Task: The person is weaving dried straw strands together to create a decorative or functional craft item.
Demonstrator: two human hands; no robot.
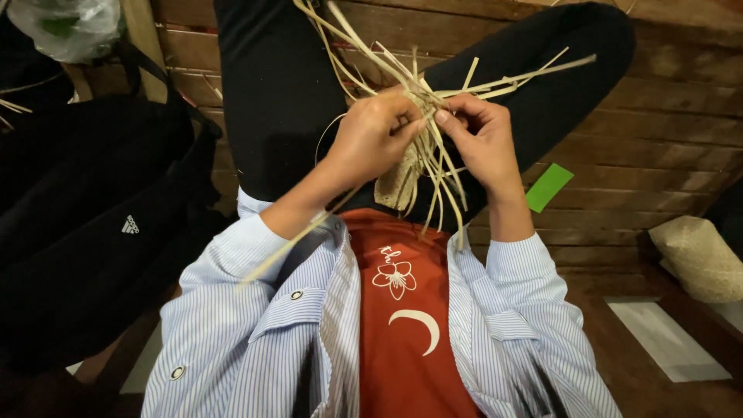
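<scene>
A small woven piece of pale straw (398, 184) hangs between my hands, with several loose straw strips (364, 46) fanning up, right and down from it. My left hand (371, 135) is closed around the strips on the left side of the weave. My right hand (481, 139) pinches strips at the top right of it, thumb and fingers pressed together. Both hands meet above my crossed legs in dark trousers (279, 93). One long strip (286, 248) trails down over my left sleeve.
A black bag (93, 224) lies at the left on the wooden floor (665, 124). A green slip (549, 187) lies right of my right hand. A woven straw item (700, 259) rests at the far right, a plastic bag (70, 27) at the top left.
</scene>
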